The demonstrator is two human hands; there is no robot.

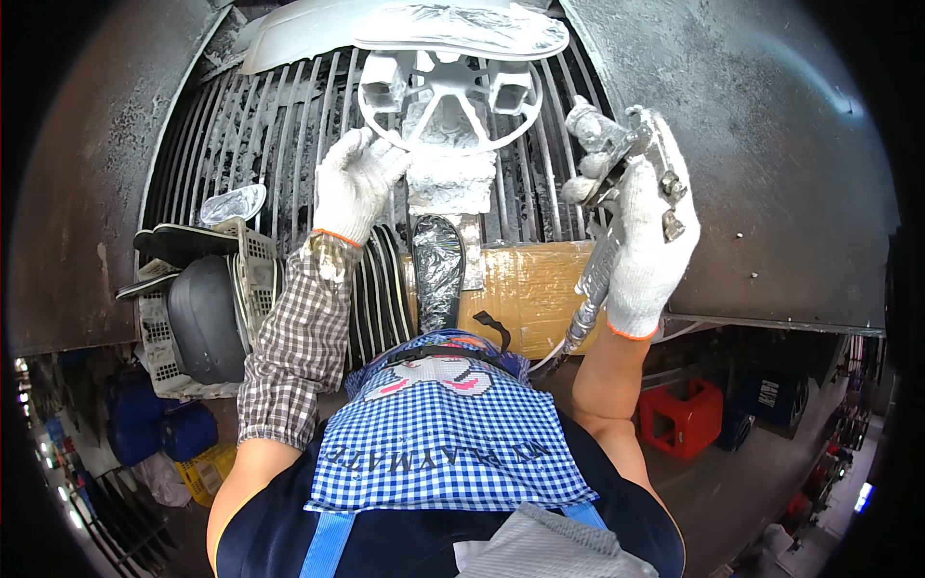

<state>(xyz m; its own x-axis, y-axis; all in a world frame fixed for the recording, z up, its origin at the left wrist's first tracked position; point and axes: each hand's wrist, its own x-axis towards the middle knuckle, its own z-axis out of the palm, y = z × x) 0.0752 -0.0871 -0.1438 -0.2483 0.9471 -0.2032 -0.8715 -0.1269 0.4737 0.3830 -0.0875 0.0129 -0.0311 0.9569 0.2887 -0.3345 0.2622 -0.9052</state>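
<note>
One pale plastic crate (252, 294), near left, held dark curved pieces. One left hand (356, 183), white-gloved, fingers bent, stood at the near-left rim of a white, powder-crusted spoked wheel (450, 79); whether it gripped could not be told. One flat sole-shaped piece (461, 31), round-ended, white with grey streaks, lay crosswise over the wheel's far side. One grey, crusted spray gun (599, 152), right, was clasped in the gloved right hand (652, 226).

And down on the right, a red plastic piece (706, 424) sits low, dark openings in its sides, a dark blue box (766, 405) just beyond; across to the left, blue containers (190, 432) crowd near a yellow crate (217, 472) and a pale bag (162, 480), while dull, stained panels (752, 183) flank the metal bars (291, 144)
</note>
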